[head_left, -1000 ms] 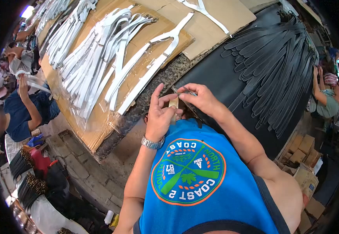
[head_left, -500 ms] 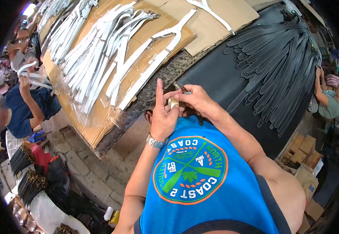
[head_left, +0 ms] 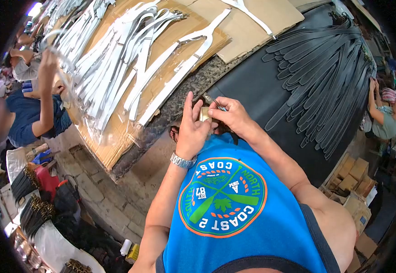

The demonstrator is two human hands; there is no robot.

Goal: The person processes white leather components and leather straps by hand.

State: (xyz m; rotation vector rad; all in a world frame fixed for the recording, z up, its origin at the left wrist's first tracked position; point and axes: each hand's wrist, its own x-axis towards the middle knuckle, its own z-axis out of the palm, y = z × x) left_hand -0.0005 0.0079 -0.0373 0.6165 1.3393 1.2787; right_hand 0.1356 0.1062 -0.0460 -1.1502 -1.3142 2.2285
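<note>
My left hand [head_left: 194, 132], with a metal watch [head_left: 182, 160] on its wrist, holds a small pale yellowish piece [head_left: 205, 113] between thumb and fingers, its index finger raised. Against that piece, my right hand [head_left: 229, 113] pinches with thumb and index finger; a thin dark metal tool [head_left: 210, 99] sticks out of its grip. What the fingertips touch is too small to make out. Both hands are close together in front of my chest, by the stone table edge [head_left: 180, 101].
White straps [head_left: 111, 63] lie on cardboard [head_left: 252, 36] at the upper left. Black leather straps [head_left: 316, 68] fan over a black sheet [head_left: 239, 86] on the right. A co-worker [head_left: 29, 113] at the left handles white strips. Another person [head_left: 382, 116] is at the far right. Cardboard boxes [head_left: 357, 170] stand lower right.
My left fingers have bent and shifted slightly around the pale piece, and my right hand has moved a little. The left co-worker's raised arm has moved up and right with the strips.
</note>
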